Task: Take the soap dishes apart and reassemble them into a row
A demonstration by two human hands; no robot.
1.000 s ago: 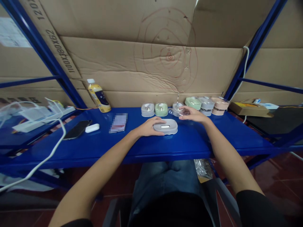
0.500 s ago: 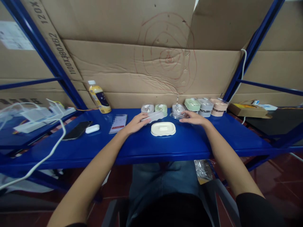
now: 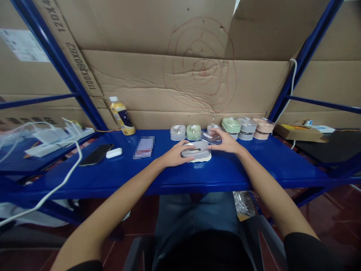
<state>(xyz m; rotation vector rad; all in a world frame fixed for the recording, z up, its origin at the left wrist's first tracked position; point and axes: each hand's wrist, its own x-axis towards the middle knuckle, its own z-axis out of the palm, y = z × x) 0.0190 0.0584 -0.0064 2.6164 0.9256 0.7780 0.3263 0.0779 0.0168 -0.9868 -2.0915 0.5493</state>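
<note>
"Where is the grey, flat oval piece with the small slot (image 3: pixel 202 146)?"

"Over the cream oval tray with the wavy edge (image 3: pixel 203 159), on the blue shiny table (image 3: pixel 225 173). The cream edge peeks out at the near side."

"Which way is it long?"

"Side to side, across the person. One end points at the left hand (image 3: pixel 172 155), and the other end points toward the right hand (image 3: pixel 230 143)."

"Which hand is nearer?"

"The left one. It has the left end in its grip. The fingers are spread from the thumb, with the thumb at the near side and the others at the far side. From that hand, the grey piece goes off to the right."

"And the right hand?"

"It pinches a thin, see-through, shiny lid (image 3: pixel 212 139) between thumb and fingers. The lid is tipped, just behind the right end of the grey piece. The right thumb is very near that end, but I can't tell if it touches."

"What is behind them?"

"A small grey box with a clear top (image 3: pixel 178 132) and a small green box with a clear top (image 3: pixel 193 132), side by side."
</note>
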